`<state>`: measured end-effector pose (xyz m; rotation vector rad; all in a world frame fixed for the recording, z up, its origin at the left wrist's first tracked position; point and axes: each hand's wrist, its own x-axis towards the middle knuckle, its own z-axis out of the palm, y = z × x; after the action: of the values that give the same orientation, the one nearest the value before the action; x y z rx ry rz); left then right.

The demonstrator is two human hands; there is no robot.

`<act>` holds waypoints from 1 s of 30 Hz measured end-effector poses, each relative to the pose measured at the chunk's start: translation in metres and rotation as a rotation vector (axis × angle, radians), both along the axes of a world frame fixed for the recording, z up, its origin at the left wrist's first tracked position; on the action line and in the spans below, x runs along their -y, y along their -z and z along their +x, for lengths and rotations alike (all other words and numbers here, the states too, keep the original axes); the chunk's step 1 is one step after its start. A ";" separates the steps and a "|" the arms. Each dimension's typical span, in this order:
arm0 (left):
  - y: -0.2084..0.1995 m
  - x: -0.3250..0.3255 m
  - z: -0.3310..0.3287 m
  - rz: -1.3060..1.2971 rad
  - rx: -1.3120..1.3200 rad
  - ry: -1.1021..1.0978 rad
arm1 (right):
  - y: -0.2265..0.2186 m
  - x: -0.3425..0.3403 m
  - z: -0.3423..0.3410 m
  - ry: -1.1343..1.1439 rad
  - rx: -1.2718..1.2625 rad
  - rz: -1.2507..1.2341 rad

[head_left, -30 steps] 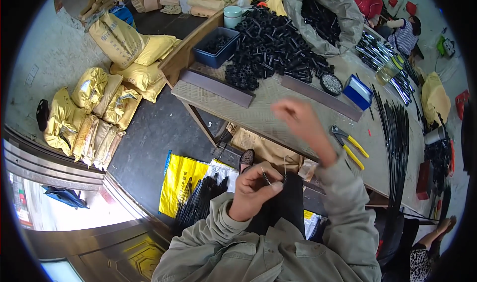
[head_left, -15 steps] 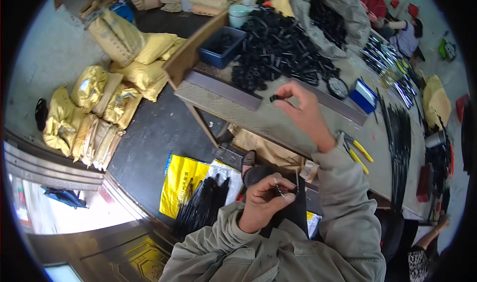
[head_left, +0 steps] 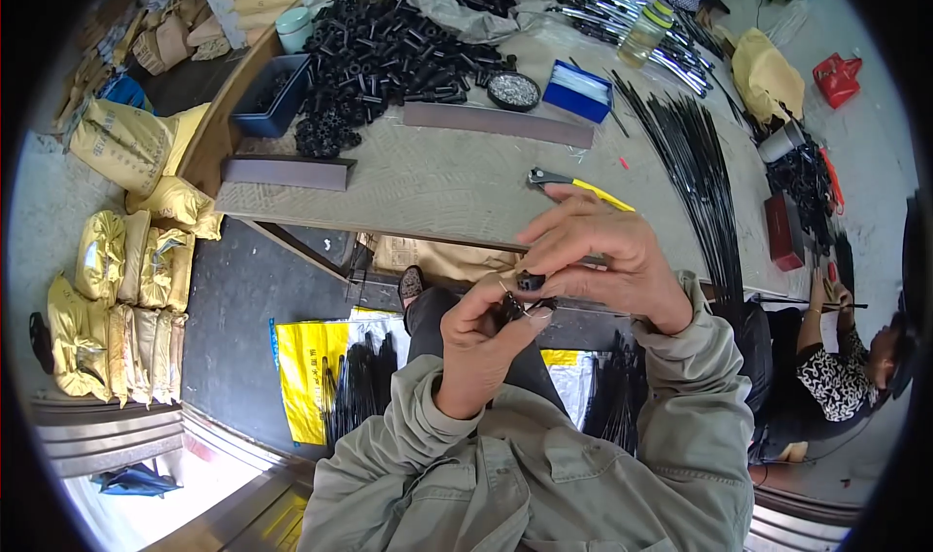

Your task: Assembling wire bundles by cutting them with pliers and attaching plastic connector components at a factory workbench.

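Observation:
Close together over my lap, both hands meet just in front of the table's near edge. My left hand (head_left: 481, 343) pinches a small black plastic part (head_left: 512, 307) with thin, light-coloured pins or wires sticking out of it. Right above that, my right hand (head_left: 617, 256) has a small black plastic piece (head_left: 530, 281) between thumb and fingers, touching or nearly touching the left hand's part. Fingers partly cover both pieces, so their exact shape is hidden. Beyond the right hand lie cutting pliers with yellow handles (head_left: 603, 194), partly behind its fingers.
On the table (head_left: 389, 183) lie a heap of black plastic parts (head_left: 389, 51), a blue bin (head_left: 272, 95), a dish of small metal bits (head_left: 513, 90), a blue box of white sticks (head_left: 578, 90) and long black strips (head_left: 685, 173). A co-worker (head_left: 836, 367) sits at right.
My right hand has come back from over the table to my left hand, bringing the small black piece. The view has turned, so the table now appears farther left.

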<state>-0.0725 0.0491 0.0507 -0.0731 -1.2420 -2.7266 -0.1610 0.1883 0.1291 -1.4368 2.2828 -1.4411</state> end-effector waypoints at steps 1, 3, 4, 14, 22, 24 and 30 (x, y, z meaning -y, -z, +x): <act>0.000 -0.002 0.000 -0.015 0.007 -0.003 | 0.002 -0.004 0.000 -0.017 0.023 -0.021; -0.001 -0.008 0.001 -0.019 0.007 0.003 | 0.006 -0.010 -0.001 -0.037 0.049 -0.048; -0.002 -0.011 0.001 -0.016 0.005 0.011 | 0.008 -0.012 -0.002 -0.041 0.092 -0.047; 0.004 -0.019 -0.001 -0.057 0.001 0.007 | 0.011 -0.018 -0.008 -0.034 0.009 -0.046; 0.012 -0.015 0.002 0.039 0.009 -0.002 | 0.003 -0.003 0.011 0.125 -0.343 0.055; 0.007 -0.011 0.001 0.003 0.061 -0.006 | 0.004 0.000 0.015 0.151 -0.381 0.055; 0.012 0.004 0.001 -0.055 -0.014 0.050 | 0.007 0.005 0.019 0.229 -0.408 0.058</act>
<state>-0.0719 0.0448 0.0390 -0.1307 -1.3281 -2.7288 -0.1420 0.1837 0.1218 -1.6225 2.7877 -1.2048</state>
